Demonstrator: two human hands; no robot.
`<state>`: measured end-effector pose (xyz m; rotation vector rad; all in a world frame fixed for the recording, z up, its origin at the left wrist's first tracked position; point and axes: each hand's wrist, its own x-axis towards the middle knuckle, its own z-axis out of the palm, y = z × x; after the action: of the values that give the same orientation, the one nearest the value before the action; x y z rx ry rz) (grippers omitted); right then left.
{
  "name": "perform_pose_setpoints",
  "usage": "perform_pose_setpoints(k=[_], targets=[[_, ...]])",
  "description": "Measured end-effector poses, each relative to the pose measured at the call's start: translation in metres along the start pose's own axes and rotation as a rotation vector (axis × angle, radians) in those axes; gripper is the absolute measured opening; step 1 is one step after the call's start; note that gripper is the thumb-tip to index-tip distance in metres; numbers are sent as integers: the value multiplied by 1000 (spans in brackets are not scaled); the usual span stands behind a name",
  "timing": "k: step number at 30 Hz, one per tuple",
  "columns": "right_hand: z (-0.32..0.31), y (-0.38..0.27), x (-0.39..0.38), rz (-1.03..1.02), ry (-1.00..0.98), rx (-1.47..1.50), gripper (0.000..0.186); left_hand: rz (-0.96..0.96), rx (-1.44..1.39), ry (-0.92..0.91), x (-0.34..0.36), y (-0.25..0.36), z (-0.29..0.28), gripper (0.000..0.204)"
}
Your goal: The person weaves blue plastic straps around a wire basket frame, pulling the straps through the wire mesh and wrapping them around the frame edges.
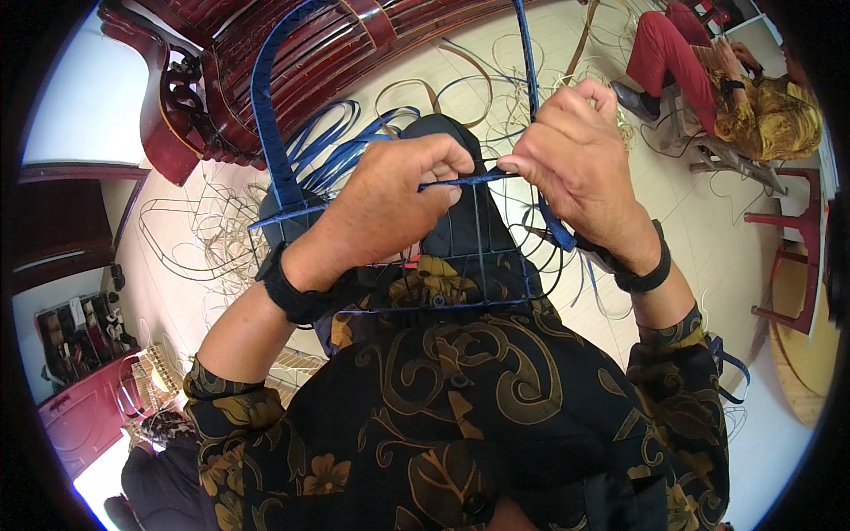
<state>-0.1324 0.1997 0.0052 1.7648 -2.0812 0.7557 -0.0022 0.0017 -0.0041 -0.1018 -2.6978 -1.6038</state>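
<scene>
- Apparently, a blue strip (558,228) is being wound around the far rim (489,178) of a wire frame (482,239), held over the lap (456,228) with its near edge beside the shirt (443,372).
- By the left hand (385,195), the rim is pinched; by the closed right hand (575,164), the strip seems gripped (contact is partly hidden).
- Next, taut, snug turns are called for.

The pale tiled floor (686,212) is strewn with tangled cream strips (221,243) toward its left edge; looped blue straps (317,143) are heaped nearer its far edge, lined by a dark-red slatted wooden bench (226,84).
</scene>
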Motion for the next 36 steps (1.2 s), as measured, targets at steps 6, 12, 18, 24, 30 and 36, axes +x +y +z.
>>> perform_pose_setpoints(k=[6,12,18,24,30,36], targets=[[6,-4,-2,-6,60,-50,21,-69,-20,-30,-3,-1,-1,5],[2,-12,-4,-34,78,-110,23,71,175,19,-9,-14,-7,10],[0,-17,-11,-37,111,-126,24,78,283,60,-20,-23,-14,12],[-3,-30,-14,-28,107,-136,23,212,299,47,-20,-33,-14,12],[-4,-43,-15,-42,121,-137,23,205,206,152,-37,-24,-6,14],[-13,-51,-21,-9,49,-145,21,303,342,177,-35,-38,1,15]])
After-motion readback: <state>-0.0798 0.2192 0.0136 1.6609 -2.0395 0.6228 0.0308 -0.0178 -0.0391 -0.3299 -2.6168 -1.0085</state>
